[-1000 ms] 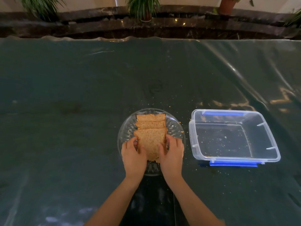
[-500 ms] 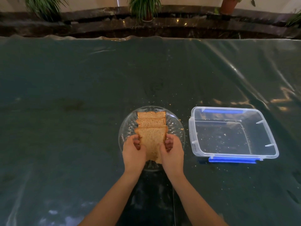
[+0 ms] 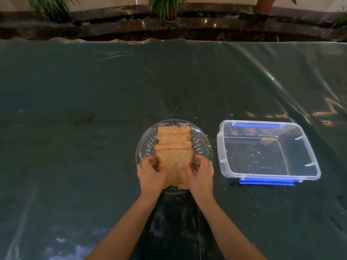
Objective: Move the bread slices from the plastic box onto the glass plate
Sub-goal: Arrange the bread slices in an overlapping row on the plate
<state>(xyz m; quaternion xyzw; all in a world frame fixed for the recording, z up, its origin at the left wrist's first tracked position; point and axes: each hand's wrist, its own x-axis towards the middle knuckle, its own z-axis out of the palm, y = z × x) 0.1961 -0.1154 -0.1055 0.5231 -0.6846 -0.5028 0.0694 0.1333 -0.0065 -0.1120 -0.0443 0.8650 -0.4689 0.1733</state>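
Note:
Several brown bread slices (image 3: 173,139) lie overlapped in a row on the round glass plate (image 3: 201,147) in the middle of the table. My left hand (image 3: 151,174) and my right hand (image 3: 200,175) grip the left and right edges of the nearest slice (image 3: 174,164), which sits at the plate's near rim. To the right of the plate stands the clear plastic box (image 3: 308,166) with blue clips; only crumbs show inside it.
The table wears a dark green cloth under clear plastic film (image 3: 93,109), with crumbs scattered around the plate and box. Potted plants (image 3: 167,8) stand on a dark ledge beyond the table's far edge.
Both hands have stayed on the nearest slice and curled in more tightly around its edges. The plate and box have not moved.

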